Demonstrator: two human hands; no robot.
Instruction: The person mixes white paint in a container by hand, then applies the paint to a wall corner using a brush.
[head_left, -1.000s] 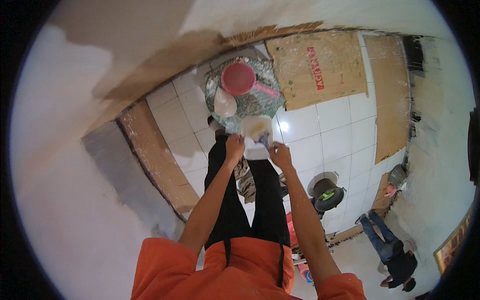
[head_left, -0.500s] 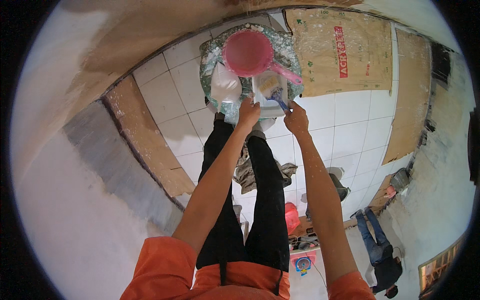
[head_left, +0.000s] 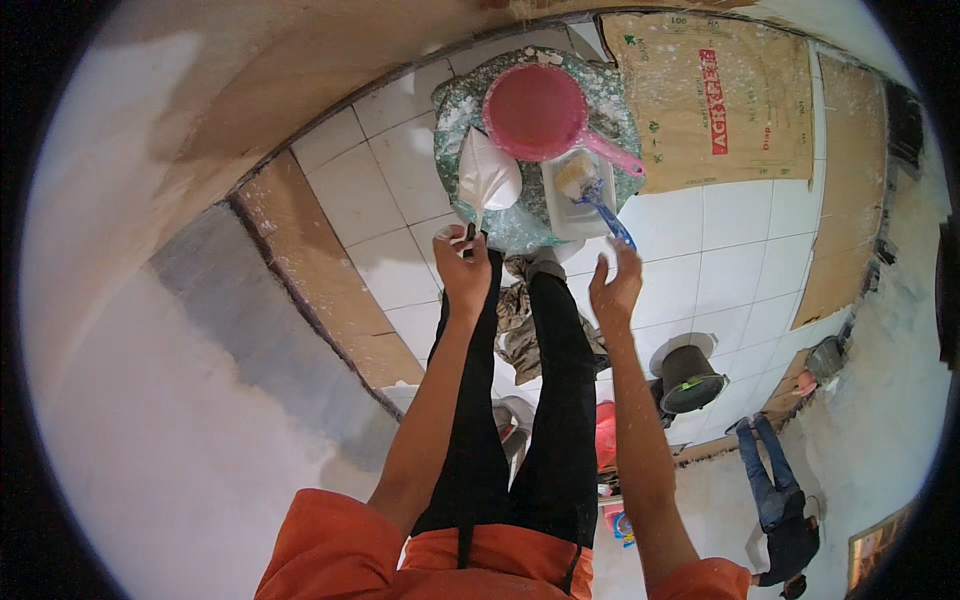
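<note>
A white tray (head_left: 565, 218) rests on a round, green, white-speckled surface (head_left: 455, 115), holding a blue-handled brush (head_left: 610, 215) with pale bristles. Beside it are a pink dipper (head_left: 535, 112) and a white bag (head_left: 488, 170) with a narrow lower end. My left hand (head_left: 460, 262) is just below the bag's tip, fingers curled but apart; the dark shape between them is unclear. Below the brush handle, my right hand (head_left: 617, 282) is open and holds nothing.
Cardboard sheets (head_left: 670, 100) cover parts of the tiled floor (head_left: 740, 215) along the walls. A dark bucket (head_left: 690, 380) stands right of my legs, crumpled cloth (head_left: 530, 350) lies between them. A person (head_left: 775, 510) in dark top and jeans is at the lower right.
The tray went forward onto the green surface beside the dipper. Both my hands let go of it and drew back, the left leftward, the right downward.
</note>
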